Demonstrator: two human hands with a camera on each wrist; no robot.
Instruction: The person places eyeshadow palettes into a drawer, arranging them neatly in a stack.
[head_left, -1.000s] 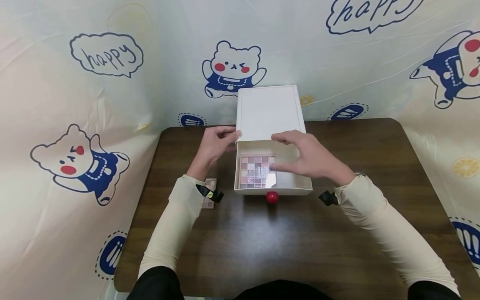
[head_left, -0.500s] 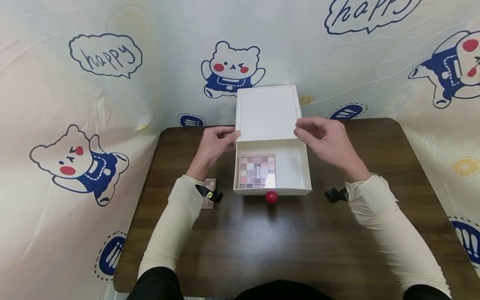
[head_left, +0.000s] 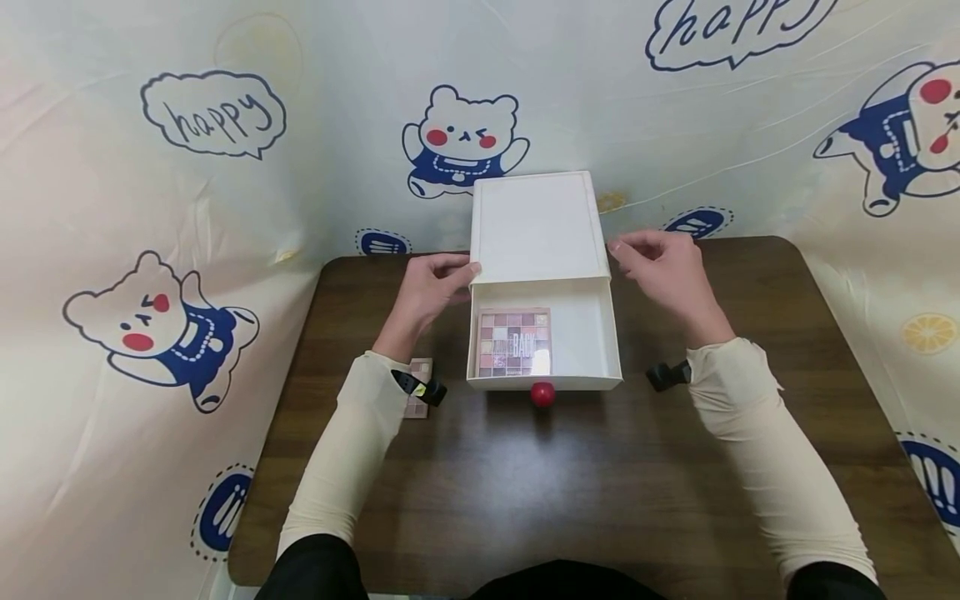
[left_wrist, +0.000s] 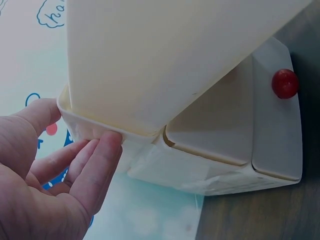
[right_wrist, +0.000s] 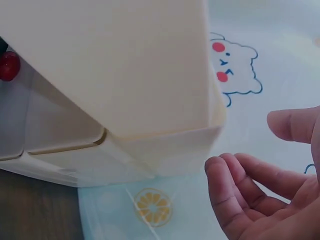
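A white drawer box [head_left: 536,225] stands at the table's far edge, its drawer [head_left: 581,333] pulled out towards me. A red round knob [head_left: 542,394] shows at the drawer's front. Inside, on the left, lies a makeup palette [head_left: 514,343] with a grid of pinkish squares. My left hand [head_left: 431,292] grips the box's left side; in the left wrist view its thumb and fingers [left_wrist: 102,165] meet the edge from two sides. My right hand [head_left: 663,275] is beside the box's right side, holding nothing. The right wrist view shows a small gap between fingertips [right_wrist: 216,167] and box.
A second palette [head_left: 417,404] lies on the brown table [head_left: 525,500], partly under my left wrist. Behind the box hangs a pale curtain [head_left: 330,150] printed with bears and lettering.
My right hand has moved from over the open drawer out to the box's right side, clear of it now. The left hand and the drawer have stayed in place.
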